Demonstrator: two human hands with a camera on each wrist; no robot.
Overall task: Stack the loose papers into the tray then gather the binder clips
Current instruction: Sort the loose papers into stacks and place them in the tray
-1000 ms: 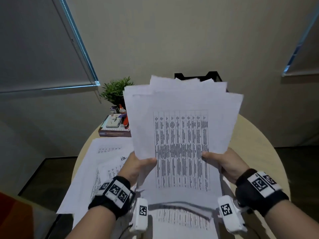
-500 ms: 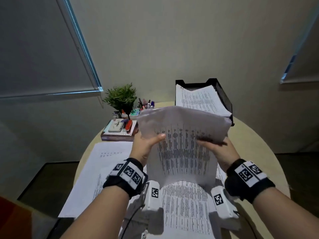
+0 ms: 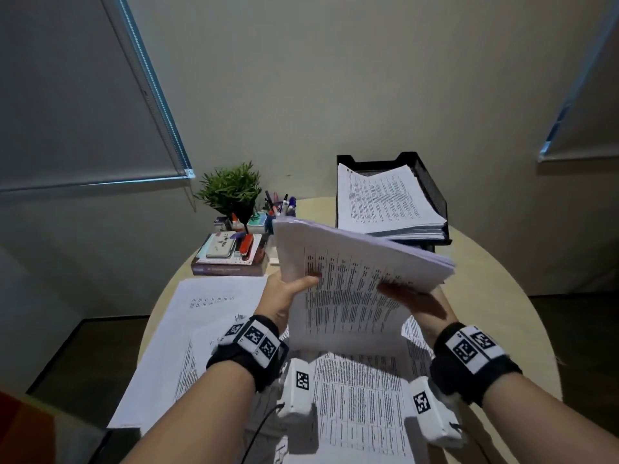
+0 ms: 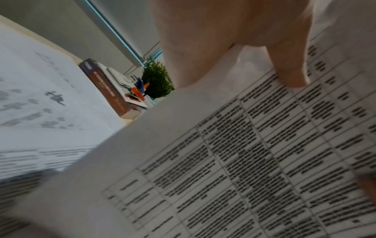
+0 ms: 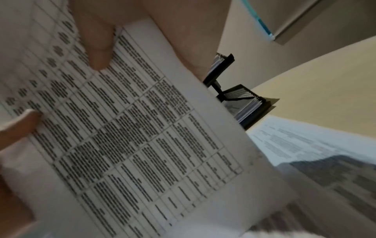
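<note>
I hold a thick sheaf of printed papers (image 3: 351,283) above the round table, tilted with its far edge bending toward the tray. My left hand (image 3: 288,293) grips its left edge, thumb on top (image 4: 289,70). My right hand (image 3: 415,299) grips the right edge, thumb on the print (image 5: 97,48). The black mesh tray (image 3: 432,192) stands at the table's far side with a pile of printed sheets (image 3: 382,202) in it; its corner (image 5: 244,103) shows in the right wrist view. More loose sheets (image 3: 207,316) lie on the table under my arms. No binder clips are visible.
A small green plant (image 3: 231,189), a pen cup (image 3: 281,205) and a book with a stapler and small items on top (image 3: 231,259) stand at the far left of the table (image 3: 495,296). Window blinds hang on both sides.
The sheaf, held upright and fanned a second ago, has been squared and tipped forward and down toward the tray. Both hands moved forward with it.
</note>
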